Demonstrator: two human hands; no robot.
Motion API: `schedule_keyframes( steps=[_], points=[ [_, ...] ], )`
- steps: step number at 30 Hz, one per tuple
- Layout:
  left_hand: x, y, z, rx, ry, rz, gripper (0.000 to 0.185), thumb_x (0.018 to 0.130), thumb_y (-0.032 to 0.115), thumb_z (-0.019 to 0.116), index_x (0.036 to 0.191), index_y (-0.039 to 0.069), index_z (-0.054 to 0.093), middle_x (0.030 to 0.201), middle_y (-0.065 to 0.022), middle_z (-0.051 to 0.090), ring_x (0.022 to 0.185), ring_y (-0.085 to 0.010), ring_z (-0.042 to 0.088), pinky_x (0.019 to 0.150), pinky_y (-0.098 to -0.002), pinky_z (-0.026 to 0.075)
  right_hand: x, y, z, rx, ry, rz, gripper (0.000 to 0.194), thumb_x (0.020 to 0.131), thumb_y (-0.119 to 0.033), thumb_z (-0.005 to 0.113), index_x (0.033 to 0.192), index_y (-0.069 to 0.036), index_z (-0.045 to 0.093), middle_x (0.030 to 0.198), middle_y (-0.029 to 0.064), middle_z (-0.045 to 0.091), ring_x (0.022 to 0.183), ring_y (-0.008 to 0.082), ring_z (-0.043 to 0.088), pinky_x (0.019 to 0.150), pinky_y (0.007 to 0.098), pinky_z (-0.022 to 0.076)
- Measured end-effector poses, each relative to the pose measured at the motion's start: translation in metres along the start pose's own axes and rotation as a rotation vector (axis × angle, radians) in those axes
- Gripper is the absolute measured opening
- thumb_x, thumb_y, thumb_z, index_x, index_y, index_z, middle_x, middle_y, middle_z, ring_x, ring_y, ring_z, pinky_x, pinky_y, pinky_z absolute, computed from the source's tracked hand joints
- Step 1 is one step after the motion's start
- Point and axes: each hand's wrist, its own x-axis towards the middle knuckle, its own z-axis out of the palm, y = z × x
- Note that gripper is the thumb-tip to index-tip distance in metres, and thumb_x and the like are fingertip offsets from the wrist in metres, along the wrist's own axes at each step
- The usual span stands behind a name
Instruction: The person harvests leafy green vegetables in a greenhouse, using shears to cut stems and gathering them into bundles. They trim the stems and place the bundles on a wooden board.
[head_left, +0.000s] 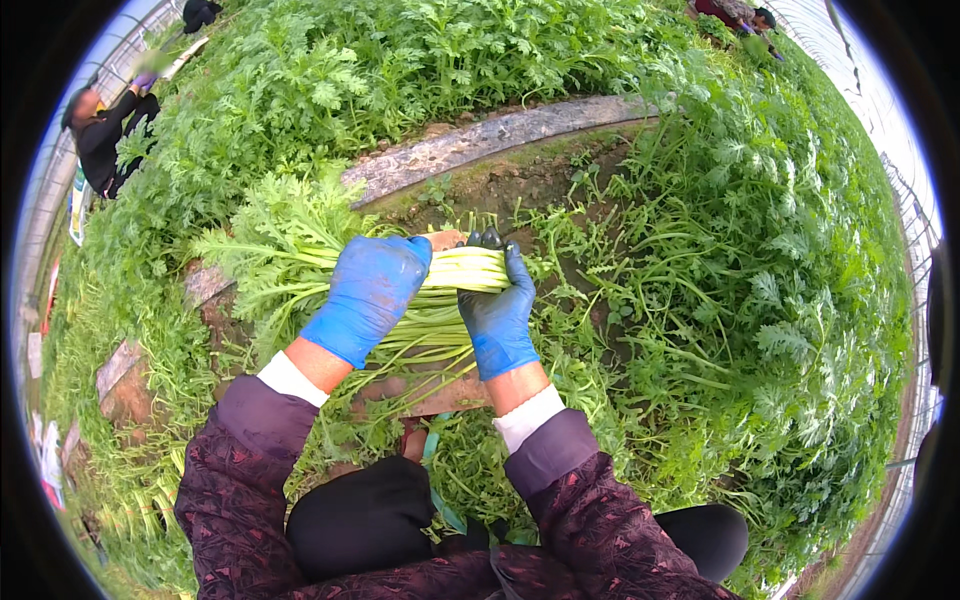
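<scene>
A bunch of leafy green stems (466, 270), which look like chrysanthemum greens, lies sideways across both my hands. My left hand (379, 289), in a blue glove, grips it near the leaves (289, 232), which spread out to the left. At the cut stem ends on the right, my right hand (495, 307), also in a blue glove, has its thumb and fingers around the stems. Below the held bunch, more loose stems (431, 330) lie side by side on a brown board (442, 395), partly hidden by my hands.
Tall leafy plants (795, 255) stand to the right and beyond a weathered strip (495, 146) on the soil. One person (105, 142) crouches at the far left; another person (739, 15) bends at the upper right. Tied bunches (146, 514) lie at the lower left.
</scene>
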Motion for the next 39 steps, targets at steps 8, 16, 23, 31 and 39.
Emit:
schedule_keyframes(
  steps=[8, 16, 23, 31, 39],
  points=[
    [-0.007, 0.017, 0.032, -0.155, -0.351, -0.124, 0.041, 0.067, 0.041, 0.076, 0.081, 0.01, 0.053, 0.063, -0.0072, 0.057, 0.06, -0.0252, 0.06, 0.055, -0.0384, 0.046, -0.002, -0.014, -0.002, -0.4, 0.087, -0.031, 0.028, 0.094, -0.018, 0.053, 0.114, 0.0, 0.059, 0.11, 0.0128, 0.064, 0.103, 0.0247, 0.06, 0.094, 0.0397, 0.0472],
    [-0.025, 0.024, -0.001, 0.151, -0.238, -0.133, 0.063, 0.068, 0.053, 0.071, 0.109, 0.008, 0.056, 0.073, -0.0047, 0.053, 0.062, -0.0221, 0.055, 0.058, -0.0357, 0.043, -0.029, -0.032, 0.005, -0.613, -0.204, -0.05, 0.047, 0.096, -0.038, 0.05, 0.125, -0.001, 0.052, 0.116, 0.0134, 0.061, 0.111, 0.0249, 0.058, 0.098, 0.04, 0.0451],
    [-0.041, 0.044, 0.055, -0.007, -0.312, -0.156, 0.085, 0.073, 0.064, 0.059, 0.13, 0.002, 0.049, 0.084, -0.0073, 0.051, 0.072, -0.0193, 0.053, 0.063, -0.0351, 0.041, -0.023, -0.033, -0.013, -0.88, -0.123, -0.152, 0.045, 0.097, -0.032, 0.05, 0.126, 0.002, 0.052, 0.116, 0.0141, 0.062, 0.107, 0.0212, 0.059, 0.095, 0.0349, 0.0459],
    [-0.047, 0.047, 0.053, -0.128, -0.305, -0.188, 0.094, 0.071, 0.064, 0.061, 0.135, -0.002, 0.041, 0.094, -0.0098, 0.049, 0.087, -0.0248, 0.048, 0.077, -0.0376, 0.04, -0.023, -0.036, -0.016, -1.328, -0.19, -0.313, 0.038, 0.097, -0.019, 0.052, 0.128, 0.002, 0.05, 0.122, 0.0126, 0.059, 0.111, 0.0166, 0.055, 0.099, 0.0304, 0.0412],
    [-0.049, 0.04, 0.06, -0.27, -0.202, -0.161, 0.094, 0.071, 0.06, 0.064, 0.134, -0.005, 0.039, 0.127, -0.0196, 0.048, 0.115, -0.0328, 0.047, 0.099, -0.0432, 0.035, -0.039, -0.04, -0.002, -2.33, -0.519, -0.907, 0.039, 0.09, -0.014, 0.058, 0.127, -0.002, 0.053, 0.13, 0.0183, 0.052, 0.12, 0.0318, 0.049, 0.102, 0.0404, 0.0372]
  ],
)
